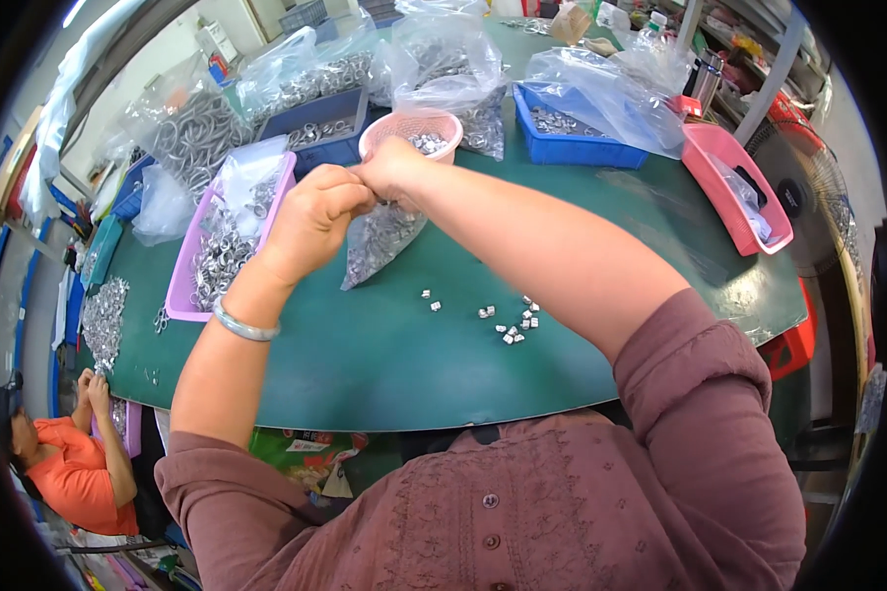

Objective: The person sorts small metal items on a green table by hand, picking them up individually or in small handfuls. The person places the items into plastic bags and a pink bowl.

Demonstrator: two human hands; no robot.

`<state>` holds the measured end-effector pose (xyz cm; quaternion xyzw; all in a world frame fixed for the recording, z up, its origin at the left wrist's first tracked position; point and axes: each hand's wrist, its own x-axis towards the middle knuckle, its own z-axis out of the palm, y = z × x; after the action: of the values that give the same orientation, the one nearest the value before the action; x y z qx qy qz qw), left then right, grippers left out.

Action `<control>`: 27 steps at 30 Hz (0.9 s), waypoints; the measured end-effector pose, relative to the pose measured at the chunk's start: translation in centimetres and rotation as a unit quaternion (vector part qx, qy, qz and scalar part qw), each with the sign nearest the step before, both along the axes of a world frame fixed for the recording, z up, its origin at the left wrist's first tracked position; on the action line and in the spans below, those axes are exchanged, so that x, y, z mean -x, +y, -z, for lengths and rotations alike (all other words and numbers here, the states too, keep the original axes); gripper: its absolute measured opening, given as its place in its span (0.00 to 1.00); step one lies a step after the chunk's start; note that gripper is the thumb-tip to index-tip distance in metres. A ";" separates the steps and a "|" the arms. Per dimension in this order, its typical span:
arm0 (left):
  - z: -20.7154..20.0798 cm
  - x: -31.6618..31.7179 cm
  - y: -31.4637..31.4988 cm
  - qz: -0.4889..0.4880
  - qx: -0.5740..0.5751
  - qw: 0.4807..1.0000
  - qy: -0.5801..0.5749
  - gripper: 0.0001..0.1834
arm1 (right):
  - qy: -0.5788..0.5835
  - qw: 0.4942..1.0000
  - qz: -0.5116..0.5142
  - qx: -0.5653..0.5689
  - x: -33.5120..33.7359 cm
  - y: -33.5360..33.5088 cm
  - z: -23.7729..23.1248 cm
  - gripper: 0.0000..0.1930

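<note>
Both hands meet above the middle of the green tabletop (384, 364), pinching the top of a small clear bag (379, 241) of little metal pieces. The left hand (315, 219) is curled tight, fingers folded in on the bag's neck, and the right hand (392, 165) closes on the same spot from the far side, so the two grips gather the mouth of the bag while its filled belly hangs down and rests slanted on the tabletop; held by the top like that, the pieces stay settled at the bottom. A silver bangle (243, 325) sits on the left wrist. Just behind the right hand stands a round pink basket (411, 131) holding more of the metal pieces, close enough to reach. A handful of loose metal pieces (517, 325) lies scattered on the tabletop near the right forearm, apart from the bag. To the left a long pink tray (182, 286) carries bags and rings, and farther back blue bins (567, 148) and large clear sacks (443, 59) of parts ring the working spot, leaving a bare patch in front of the body. Another pink tray (734, 187) lies off to the right. At the lower left edge another person in an orange shirt (64, 473) works with their own hands.
</note>
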<state>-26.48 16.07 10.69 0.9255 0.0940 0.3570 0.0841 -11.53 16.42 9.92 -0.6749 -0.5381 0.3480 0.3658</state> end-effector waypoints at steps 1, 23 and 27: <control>-0.2 0.8 0.2 -0.023 0.004 1.000 0.006 0.10 | 0.006 1.000 -0.018 0.020 0.5 -0.2 -1.1 0.16; -2.9 9.2 1.4 -0.205 0.010 0.976 -0.072 0.05 | -0.409 0.836 -0.244 -0.274 2.2 -0.9 -6.3 0.07; -3.8 11.3 -0.3 -0.242 -0.045 0.968 -0.045 0.04 | -0.374 0.839 -0.240 -0.315 4.6 -0.1 -6.5 0.08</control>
<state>-37.79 15.80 14.48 0.8609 0.2953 0.4120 -0.0427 -16.09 16.35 16.39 -0.4518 -0.8597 -0.0426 0.2346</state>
